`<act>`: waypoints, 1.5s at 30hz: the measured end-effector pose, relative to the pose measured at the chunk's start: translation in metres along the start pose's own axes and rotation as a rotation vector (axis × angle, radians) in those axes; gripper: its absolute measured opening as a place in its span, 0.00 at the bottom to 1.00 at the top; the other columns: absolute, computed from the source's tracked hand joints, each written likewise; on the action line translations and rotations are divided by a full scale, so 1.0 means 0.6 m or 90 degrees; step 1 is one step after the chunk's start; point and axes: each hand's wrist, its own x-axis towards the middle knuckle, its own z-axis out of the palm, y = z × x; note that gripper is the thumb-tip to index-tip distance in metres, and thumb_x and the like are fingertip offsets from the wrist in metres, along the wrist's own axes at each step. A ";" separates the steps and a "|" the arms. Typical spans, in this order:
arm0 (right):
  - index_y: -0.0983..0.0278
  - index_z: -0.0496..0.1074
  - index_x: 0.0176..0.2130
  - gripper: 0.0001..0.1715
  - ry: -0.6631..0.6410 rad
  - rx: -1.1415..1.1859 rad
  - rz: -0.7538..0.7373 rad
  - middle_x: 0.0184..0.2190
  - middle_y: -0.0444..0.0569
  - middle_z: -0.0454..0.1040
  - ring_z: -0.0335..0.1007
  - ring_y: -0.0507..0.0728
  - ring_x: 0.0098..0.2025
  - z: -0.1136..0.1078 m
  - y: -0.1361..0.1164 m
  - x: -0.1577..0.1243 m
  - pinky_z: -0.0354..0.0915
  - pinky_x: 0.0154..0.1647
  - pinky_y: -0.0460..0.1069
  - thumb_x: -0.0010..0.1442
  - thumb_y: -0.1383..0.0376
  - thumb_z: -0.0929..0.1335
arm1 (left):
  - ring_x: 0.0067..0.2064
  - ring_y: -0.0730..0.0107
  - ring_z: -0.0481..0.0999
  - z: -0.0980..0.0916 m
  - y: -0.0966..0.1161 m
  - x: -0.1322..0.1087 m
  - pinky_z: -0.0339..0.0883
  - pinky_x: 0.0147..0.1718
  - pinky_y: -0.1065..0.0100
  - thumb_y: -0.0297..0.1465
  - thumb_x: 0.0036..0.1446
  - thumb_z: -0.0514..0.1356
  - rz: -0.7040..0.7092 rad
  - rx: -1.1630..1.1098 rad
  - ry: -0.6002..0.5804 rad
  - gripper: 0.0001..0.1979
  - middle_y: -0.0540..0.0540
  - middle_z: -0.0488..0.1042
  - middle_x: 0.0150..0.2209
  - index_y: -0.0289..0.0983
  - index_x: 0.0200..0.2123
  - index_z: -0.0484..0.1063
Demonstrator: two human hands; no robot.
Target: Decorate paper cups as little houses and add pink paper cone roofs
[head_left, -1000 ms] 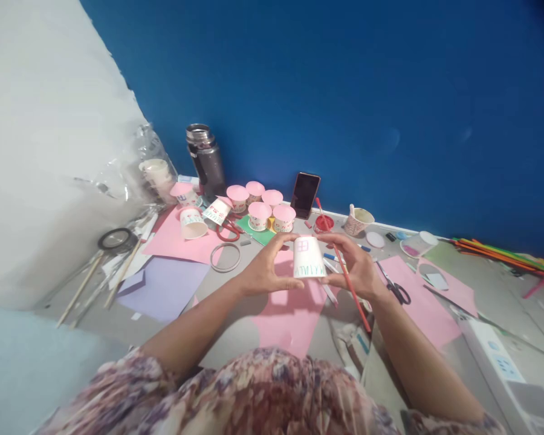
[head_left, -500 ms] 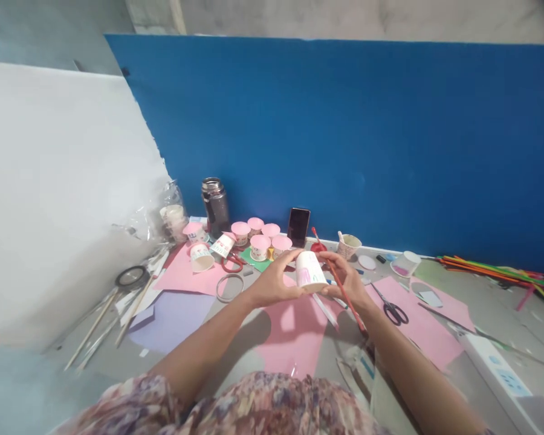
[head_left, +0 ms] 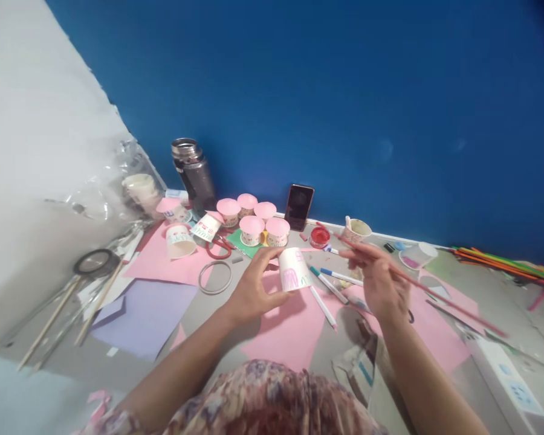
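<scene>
My left hand (head_left: 256, 290) grips a white paper cup (head_left: 294, 270), bottom end up, with pink and green marks on its side. Fingers and thumb press on its left side. To the right of the cup, my right hand (head_left: 383, 281) is closed on a long red brush (head_left: 435, 293), whose tip points left near a small open pot of red paint (head_left: 320, 237). Pink paper (head_left: 290, 332) lies under the held cup, with several markers (head_left: 329, 284) beside it.
Pink-topped cups (head_left: 252, 228), a dark flask (head_left: 194, 175) and a phone (head_left: 299, 206) stand toward the blue board. Left are red scissors (head_left: 220, 246), a tape ring (head_left: 215, 277) and purple paper (head_left: 145, 314). A power strip (head_left: 508, 374) lies right.
My right hand has let go of the cup and moved right, with the brush now swung across toward the paint pot. My left hand still holds the cup. The view has tilted down.
</scene>
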 end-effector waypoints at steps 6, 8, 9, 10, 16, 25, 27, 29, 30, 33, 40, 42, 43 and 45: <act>0.61 0.84 0.43 0.19 0.007 0.083 -0.062 0.32 0.51 0.81 0.73 0.55 0.26 0.002 -0.036 -0.017 0.68 0.25 0.51 0.72 0.53 0.68 | 0.64 0.50 0.71 -0.009 0.009 -0.001 0.74 0.56 0.53 0.29 0.53 0.71 0.052 0.087 -0.013 0.38 0.39 0.68 0.64 0.47 0.65 0.64; 0.61 0.84 0.40 0.14 0.013 0.067 -0.082 0.30 0.50 0.80 0.72 0.55 0.26 0.003 -0.052 -0.017 0.67 0.23 0.50 0.71 0.57 0.70 | 0.64 0.50 0.71 -0.012 0.013 -0.002 0.74 0.56 0.53 0.29 0.53 0.71 0.054 0.095 -0.009 0.37 0.40 0.68 0.63 0.47 0.65 0.64; 0.62 0.84 0.39 0.12 0.014 0.056 -0.089 0.29 0.50 0.79 0.72 0.55 0.26 0.003 -0.060 -0.017 0.66 0.22 0.49 0.70 0.59 0.71 | 0.64 0.50 0.71 -0.014 0.014 -0.002 0.74 0.57 0.53 0.29 0.53 0.70 0.048 0.095 -0.012 0.37 0.40 0.68 0.64 0.47 0.65 0.64; 0.62 0.83 0.38 0.10 0.016 0.047 -0.095 0.28 0.49 0.78 0.72 0.55 0.26 0.003 -0.067 -0.017 0.66 0.21 0.49 0.69 0.60 0.72 | 0.64 0.50 0.71 -0.016 0.016 -0.003 0.74 0.57 0.53 0.28 0.53 0.70 0.039 0.092 -0.017 0.37 0.40 0.68 0.64 0.47 0.65 0.64; 0.63 0.82 0.40 0.08 -0.027 0.011 -0.107 0.27 0.50 0.78 0.73 0.56 0.27 -0.002 -0.079 -0.019 0.66 0.22 0.48 0.69 0.64 0.71 | 0.64 0.49 0.71 -0.024 0.017 -0.004 0.74 0.57 0.52 0.28 0.52 0.70 0.017 0.082 -0.037 0.38 0.41 0.68 0.64 0.48 0.64 0.64; 0.64 0.80 0.43 0.10 -0.114 -0.013 -0.128 0.30 0.49 0.78 0.72 0.54 0.29 -0.007 -0.074 -0.020 0.68 0.27 0.49 0.71 0.69 0.67 | 0.64 0.52 0.70 -0.020 0.019 -0.004 0.73 0.58 0.54 0.27 0.52 0.70 0.032 0.084 -0.054 0.38 0.42 0.68 0.64 0.49 0.65 0.64; 0.63 0.80 0.43 0.10 -0.118 -0.019 -0.130 0.30 0.48 0.78 0.73 0.54 0.30 -0.007 -0.074 -0.020 0.68 0.27 0.49 0.71 0.70 0.67 | 0.64 0.52 0.70 -0.020 0.020 -0.004 0.73 0.58 0.54 0.27 0.52 0.70 0.024 0.085 -0.053 0.38 0.42 0.68 0.64 0.49 0.65 0.64; 0.63 0.80 0.43 0.10 -0.120 -0.032 -0.137 0.30 0.48 0.79 0.73 0.54 0.31 -0.006 -0.073 -0.019 0.69 0.26 0.48 0.71 0.70 0.67 | 0.64 0.51 0.70 -0.021 0.022 -0.004 0.73 0.58 0.53 0.27 0.52 0.70 0.018 0.087 -0.053 0.38 0.42 0.68 0.64 0.48 0.65 0.64; 0.63 0.80 0.43 0.10 -0.122 -0.040 -0.142 0.30 0.48 0.79 0.74 0.54 0.31 -0.006 -0.073 -0.019 0.69 0.27 0.48 0.70 0.71 0.67 | 0.64 0.50 0.70 -0.021 0.023 -0.004 0.73 0.58 0.52 0.27 0.51 0.70 0.017 0.088 -0.054 0.38 0.41 0.68 0.64 0.48 0.65 0.65; 0.63 0.80 0.42 0.10 -0.124 -0.055 -0.153 0.29 0.48 0.79 0.74 0.55 0.31 -0.005 -0.072 -0.018 0.70 0.27 0.48 0.70 0.71 0.68 | 0.64 0.50 0.70 -0.021 0.025 -0.003 0.73 0.58 0.52 0.26 0.51 0.69 0.017 0.088 -0.058 0.39 0.41 0.68 0.64 0.48 0.65 0.65; 0.63 0.81 0.43 0.10 -0.104 -0.037 -0.145 0.29 0.48 0.79 0.74 0.54 0.30 -0.004 -0.074 -0.018 0.69 0.26 0.48 0.70 0.70 0.68 | 0.65 0.49 0.70 -0.020 0.021 -0.005 0.72 0.59 0.51 0.25 0.50 0.69 0.012 0.074 -0.059 0.39 0.41 0.67 0.64 0.49 0.65 0.64; 0.63 0.81 0.43 0.10 -0.101 -0.038 -0.146 0.29 0.48 0.79 0.74 0.54 0.29 -0.004 -0.076 -0.018 0.69 0.25 0.48 0.70 0.70 0.68 | 0.65 0.49 0.69 -0.020 0.020 -0.005 0.71 0.60 0.51 0.25 0.50 0.69 0.011 0.069 -0.058 0.39 0.41 0.67 0.64 0.49 0.65 0.64; 0.63 0.81 0.42 0.10 -0.097 -0.037 -0.147 0.28 0.48 0.79 0.74 0.55 0.29 -0.003 -0.077 -0.017 0.69 0.25 0.48 0.70 0.69 0.68 | 0.65 0.49 0.69 -0.020 0.019 -0.005 0.71 0.60 0.51 0.25 0.50 0.69 0.011 0.067 -0.058 0.39 0.41 0.67 0.64 0.49 0.65 0.64; 0.63 0.82 0.42 0.10 -0.086 -0.031 -0.147 0.28 0.49 0.79 0.73 0.55 0.28 -0.003 -0.078 -0.016 0.70 0.24 0.48 0.70 0.68 0.68 | 0.66 0.49 0.69 -0.021 0.018 -0.006 0.70 0.61 0.50 0.26 0.50 0.70 0.013 0.067 -0.058 0.39 0.41 0.67 0.65 0.49 0.65 0.64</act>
